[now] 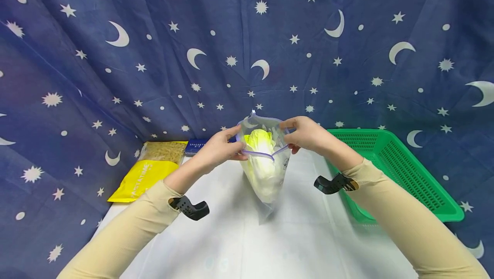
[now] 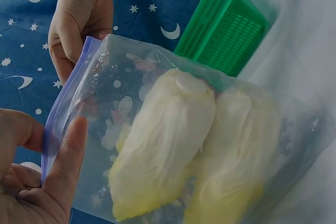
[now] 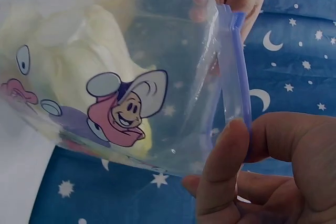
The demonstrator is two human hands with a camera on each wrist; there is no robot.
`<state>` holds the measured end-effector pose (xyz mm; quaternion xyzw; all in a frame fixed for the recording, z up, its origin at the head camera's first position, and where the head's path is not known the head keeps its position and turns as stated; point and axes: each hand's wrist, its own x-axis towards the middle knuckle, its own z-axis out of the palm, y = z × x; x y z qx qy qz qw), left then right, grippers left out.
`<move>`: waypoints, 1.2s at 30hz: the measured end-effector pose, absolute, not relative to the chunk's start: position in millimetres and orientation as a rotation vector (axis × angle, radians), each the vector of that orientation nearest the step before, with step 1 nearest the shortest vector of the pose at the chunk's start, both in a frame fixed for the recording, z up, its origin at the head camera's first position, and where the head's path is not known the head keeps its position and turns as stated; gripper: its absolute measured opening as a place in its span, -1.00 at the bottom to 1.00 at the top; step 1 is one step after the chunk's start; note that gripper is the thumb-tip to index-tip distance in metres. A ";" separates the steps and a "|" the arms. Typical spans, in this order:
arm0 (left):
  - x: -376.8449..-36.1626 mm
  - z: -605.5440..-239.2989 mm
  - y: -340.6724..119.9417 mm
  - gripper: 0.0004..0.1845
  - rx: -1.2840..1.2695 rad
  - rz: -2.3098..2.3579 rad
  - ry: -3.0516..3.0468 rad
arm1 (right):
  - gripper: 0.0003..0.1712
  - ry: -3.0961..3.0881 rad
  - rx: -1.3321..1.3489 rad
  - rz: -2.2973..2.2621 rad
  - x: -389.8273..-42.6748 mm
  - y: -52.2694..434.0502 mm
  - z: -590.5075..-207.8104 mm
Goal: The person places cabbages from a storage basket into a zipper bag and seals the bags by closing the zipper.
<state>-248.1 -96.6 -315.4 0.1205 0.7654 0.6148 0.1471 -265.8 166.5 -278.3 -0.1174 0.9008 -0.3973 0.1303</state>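
Two hands hold one clear zip bag (image 1: pixel 266 171) above the white table (image 1: pixel 231 236): your left hand (image 1: pixel 220 148) pinches its purple rim on one side, your right hand (image 1: pixel 306 135) pinches the other. Pale cabbage (image 1: pixel 262 159) sits inside. A green basket (image 1: pixel 405 171) lies just right.

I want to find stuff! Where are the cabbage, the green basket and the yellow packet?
cabbage (image 1: pixel 261 154), head view, its leafy top inside the bag
green basket (image 1: pixel 409 167), head view, its slotted floor
yellow packet (image 1: pixel 143 180), head view, its yellow front
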 end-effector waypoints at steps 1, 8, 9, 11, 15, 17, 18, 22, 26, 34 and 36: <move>-248.7 -314.4 -96.0 -0.18 0.344 1.769 2.201 | -0.27 2.617 -0.342 -1.137 -266.0 166.5 -276.3; -253.6 -308.2 -90.3 -0.18 0.327 1.782 2.180 | -0.27 2.616 -0.360 -1.074 -268.2 169.8 -264.4; -253.9 -307.1 -89.4 -0.19 0.319 1.779 2.180 | -0.27 2.620 -0.359 -1.068 -268.6 170.7 -262.9; -254.2 -304.8 -88.0 -0.19 0.314 1.772 2.185 | -0.28 2.631 -0.363 -1.054 -269.2 172.5 -259.9; -253.3 -300.1 -84.8 -0.20 0.311 1.767 2.187 | -0.29 2.666 -0.367 -1.010 -271.5 175.1 -254.7; -252.3 -298.2 -83.2 -0.21 0.318 1.768 2.187 | -0.28 2.681 -0.357 -0.992 -271.9 175.2 -252.0; -251.6 -297.2 -82.3 -0.21 0.322 1.767 2.186 | -0.28 2.682 -0.350 -0.984 -272.1 175.2 -251.0; -250.0 -294.6 -79.8 -0.20 0.329 1.770 2.179 | -0.28 2.680 -0.332 -0.967 -271.2 175.6 -247.6; -250.6 -294.0 -78.2 -0.20 0.325 1.773 2.172 | -0.28 2.677 -0.337 -0.952 -270.5 177.7 -245.5; -251.8 -292.2 -73.7 -0.19 0.279 1.799 2.134 | -0.28 2.646 -0.358 -0.930 -270.2 181.7 -242.7; -252.4 -291.9 -72.5 -0.19 0.269 1.827 2.107 | -0.28 2.638 -0.370 -0.927 -269.8 182.5 -242.4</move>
